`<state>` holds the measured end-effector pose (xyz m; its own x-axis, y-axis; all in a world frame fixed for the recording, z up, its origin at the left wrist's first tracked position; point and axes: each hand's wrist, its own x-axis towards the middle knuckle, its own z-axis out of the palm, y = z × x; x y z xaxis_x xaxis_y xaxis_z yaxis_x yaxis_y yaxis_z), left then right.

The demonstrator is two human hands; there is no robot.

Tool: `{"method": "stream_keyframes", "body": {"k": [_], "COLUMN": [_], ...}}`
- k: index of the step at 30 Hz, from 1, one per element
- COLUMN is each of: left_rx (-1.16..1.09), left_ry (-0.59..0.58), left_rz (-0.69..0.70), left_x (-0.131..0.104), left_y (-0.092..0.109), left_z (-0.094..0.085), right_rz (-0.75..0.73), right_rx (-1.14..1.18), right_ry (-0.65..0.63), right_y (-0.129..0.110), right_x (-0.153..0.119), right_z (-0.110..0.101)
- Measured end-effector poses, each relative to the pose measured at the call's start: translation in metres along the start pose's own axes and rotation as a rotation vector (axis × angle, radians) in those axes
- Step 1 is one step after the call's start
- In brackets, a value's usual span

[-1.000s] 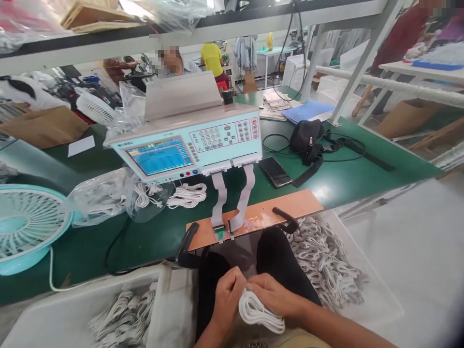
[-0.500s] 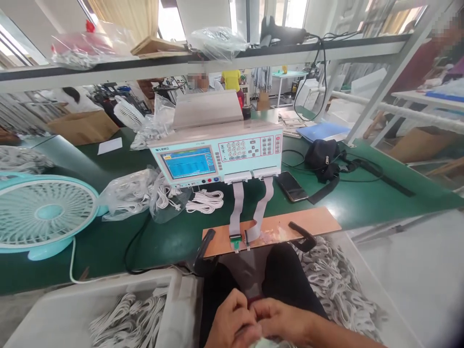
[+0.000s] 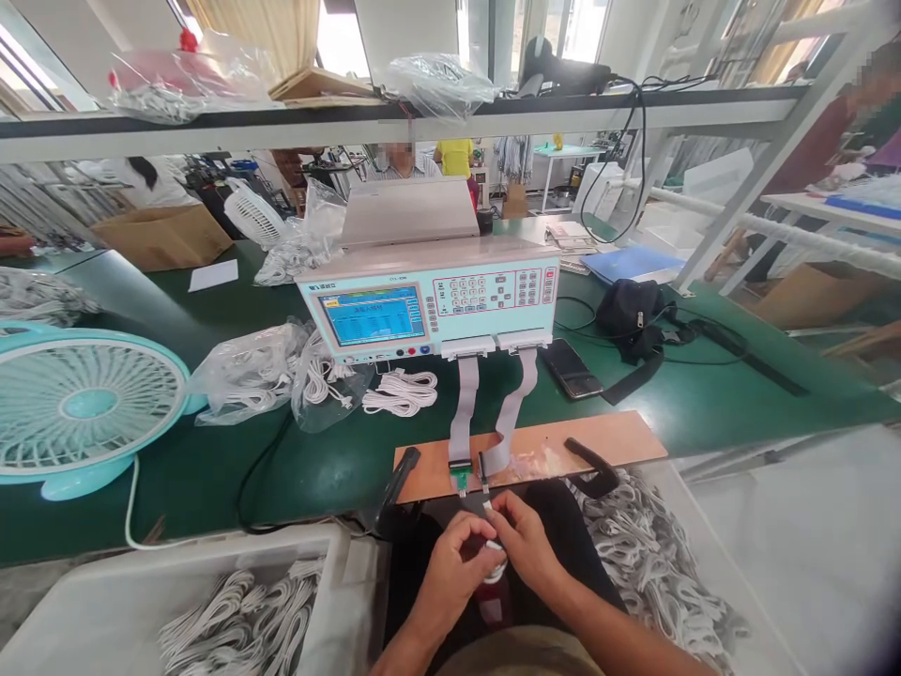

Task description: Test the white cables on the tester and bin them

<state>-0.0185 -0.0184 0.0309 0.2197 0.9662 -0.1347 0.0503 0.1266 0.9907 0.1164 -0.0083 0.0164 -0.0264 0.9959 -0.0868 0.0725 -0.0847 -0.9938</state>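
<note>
A bundled white cable [image 3: 495, 569] is between my hands, just in front of the wooden board. My right hand [image 3: 526, 546] pinches its white plug end against the right-hand metal connector [image 3: 485, 487] at the board's front edge; whether it is fully seated I cannot tell. My left hand [image 3: 456, 561] is closed around the cable's coil, its fingers partly covering it. Beside the plug, a small green circuit board [image 3: 462, 479] with a metal tip sits on the wooden board [image 3: 584, 437]. Grey ribbon cables [image 3: 464, 404] run from there up to the tester [image 3: 493, 310] with its lit blue screen.
Two black clamps [image 3: 400, 488] grip the wooden board. White bins [image 3: 338, 582] of coiled cables stand left and right of my legs. On the green table lie a turquoise fan [image 3: 91, 408], bagged cables [image 3: 253, 371], a phone [image 3: 572, 368] and a black bag [image 3: 626, 310]. A shelf [image 3: 310, 127] spans above.
Both hands have moved up and forward from my lap to the board's front edge, bringing the white cable's plug to the right connector. The tester's screen now shows a different display.
</note>
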Motion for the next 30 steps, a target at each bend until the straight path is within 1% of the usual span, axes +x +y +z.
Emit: {"method": "stream_keyframes", "body": {"k": [2,4,6,7,8,10,12,14,17,19,21,23,26,30], "left_rx": [-0.009,-0.097,-0.255,-0.319,-0.357,-0.352,-0.305,-0.247,-0.096,-0.023,-0.016,-0.044,-0.071,-0.102], "left_ry": [-0.015,-0.001,0.042,0.080,0.122,0.202,0.238,0.188,0.045,0.005,0.037,0.096,0.177,0.248], "left_rz": [-0.032,-0.128,-0.250,-0.285,-0.293,-0.248,-0.193,-0.163,-0.102,-0.046,-0.005,0.004,-0.006,-0.010], "left_x": [0.002,0.003,0.003,0.004,0.004,0.005,0.006,0.008,0.011,0.013,0.014,0.014,0.015,0.017], "left_y": [0.007,0.010,0.008,0.005,0.001,-0.008,-0.015,-0.016,-0.009,-0.004,-0.003,-0.006,-0.012,-0.015], "left_z": [-0.003,-0.004,-0.002,0.000,0.001,0.003,0.002,-0.003,-0.014,-0.018,-0.019,-0.016,-0.011,-0.007], "right_rz": [-0.004,0.000,0.018,0.026,0.031,0.033,0.051,0.104,0.209,0.254,0.283,0.300,0.281,0.228], "right_rx": [0.025,0.061,0.088,0.098,0.106,0.125,0.155,0.206,0.317,0.398,0.471,0.506,0.473,0.413], "right_ry": [0.034,0.046,0.050,0.052,0.055,0.069,0.081,0.074,0.069,0.083,0.092,0.083,0.068,0.050], "right_y": [0.000,-0.001,-0.004,-0.005,-0.007,-0.008,-0.010,-0.011,-0.012,-0.014,-0.016,-0.018,-0.019,-0.015], "right_x": [0.001,0.003,0.004,0.005,0.005,0.006,0.007,0.009,0.010,0.011,0.011,0.010,0.010,0.010], "right_z": [0.002,0.003,0.004,0.004,0.005,0.005,0.005,0.005,0.007,0.009,0.011,0.011,0.010,0.007]}}
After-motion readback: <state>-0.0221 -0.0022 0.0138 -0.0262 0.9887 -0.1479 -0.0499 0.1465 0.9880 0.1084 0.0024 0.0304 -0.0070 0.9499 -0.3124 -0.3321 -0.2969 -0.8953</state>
